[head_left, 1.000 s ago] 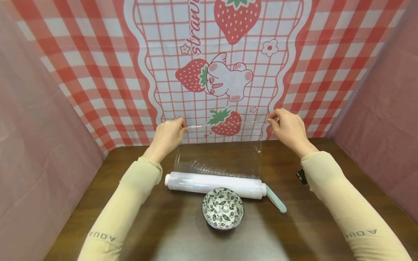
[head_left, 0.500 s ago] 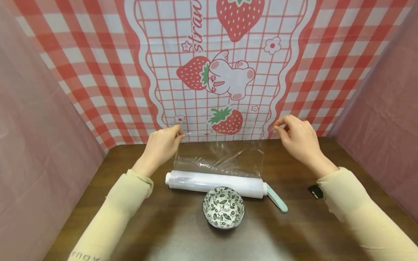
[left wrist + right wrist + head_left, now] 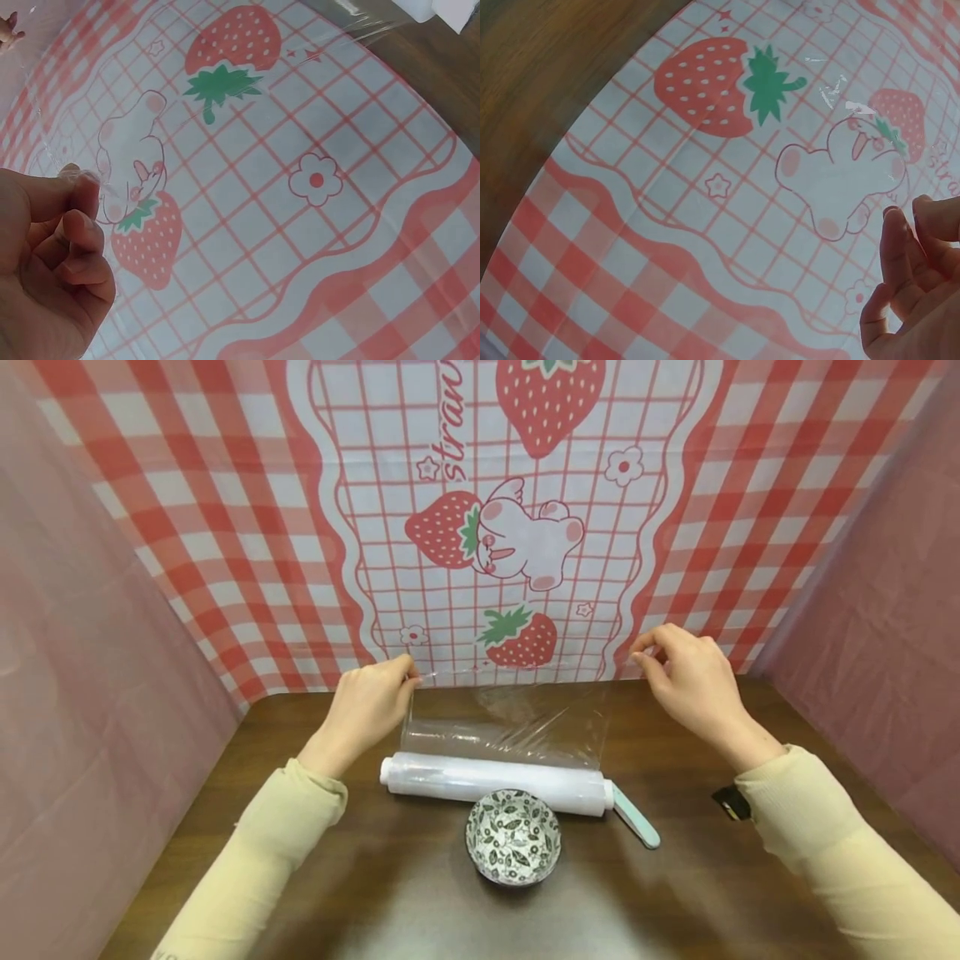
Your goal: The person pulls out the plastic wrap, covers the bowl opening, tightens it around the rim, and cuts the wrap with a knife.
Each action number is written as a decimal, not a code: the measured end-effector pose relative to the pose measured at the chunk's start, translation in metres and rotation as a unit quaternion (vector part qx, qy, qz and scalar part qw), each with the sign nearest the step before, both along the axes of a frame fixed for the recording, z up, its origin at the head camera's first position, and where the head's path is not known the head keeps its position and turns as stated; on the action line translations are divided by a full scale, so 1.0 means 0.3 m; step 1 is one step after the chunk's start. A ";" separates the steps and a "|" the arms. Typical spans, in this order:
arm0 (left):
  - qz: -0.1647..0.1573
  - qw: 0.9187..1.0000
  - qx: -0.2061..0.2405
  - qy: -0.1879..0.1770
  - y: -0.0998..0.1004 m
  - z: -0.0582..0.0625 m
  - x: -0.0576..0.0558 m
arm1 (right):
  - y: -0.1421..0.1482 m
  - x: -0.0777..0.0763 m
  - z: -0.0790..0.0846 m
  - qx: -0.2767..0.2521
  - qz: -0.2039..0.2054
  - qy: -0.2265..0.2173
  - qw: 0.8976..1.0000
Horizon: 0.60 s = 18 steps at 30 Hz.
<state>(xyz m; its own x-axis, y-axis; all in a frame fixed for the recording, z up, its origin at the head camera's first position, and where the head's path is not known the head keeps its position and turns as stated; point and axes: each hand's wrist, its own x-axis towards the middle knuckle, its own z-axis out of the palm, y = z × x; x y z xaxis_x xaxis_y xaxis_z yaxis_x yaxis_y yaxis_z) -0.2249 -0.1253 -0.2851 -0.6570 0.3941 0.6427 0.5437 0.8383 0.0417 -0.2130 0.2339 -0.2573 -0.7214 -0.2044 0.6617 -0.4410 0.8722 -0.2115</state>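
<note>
A sheet of clear plastic wrap [image 3: 517,714] stretches from a white roll [image 3: 495,781] lying across the wooden table up to both hands. My left hand [image 3: 371,697] pinches the sheet's left corner between thumb and forefinger. In the left wrist view, the gathered film shows at the fingertips [image 3: 88,178]. At the opposite corner, my right hand [image 3: 693,681] pinches the film between thumb and fingers; the film is barely visible there. Just in front of the roll sits a small bowl [image 3: 513,839] with a dark leaf pattern, partly overlapping it in view.
A mint-green strip [image 3: 636,817] with a rounded end sticks out from the roll's right end. By the right sleeve lies a small black item [image 3: 731,803], partly covered. A strawberry-printed checked cloth [image 3: 517,527] hangs behind the table [image 3: 300,827], with pink cloth on both sides.
Both hands have come down and slightly farther apart, still pinching the film, which now looks slacker and wrinkled. The roll and bowl have hardly moved. Over the last half second little differs.
</note>
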 end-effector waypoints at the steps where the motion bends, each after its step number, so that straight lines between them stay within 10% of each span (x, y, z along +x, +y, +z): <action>1: 0.000 1.000 0.000 0.001 0.000 0.001 0.001 | 0.002 -0.007 -0.001 0.000 -0.002 0.001 1.000; 18: -0.010 1.000 0.014 0.020 0.022 0.055 0.038 | 0.022 -0.006 0.000 -0.028 -0.009 -0.021 0.999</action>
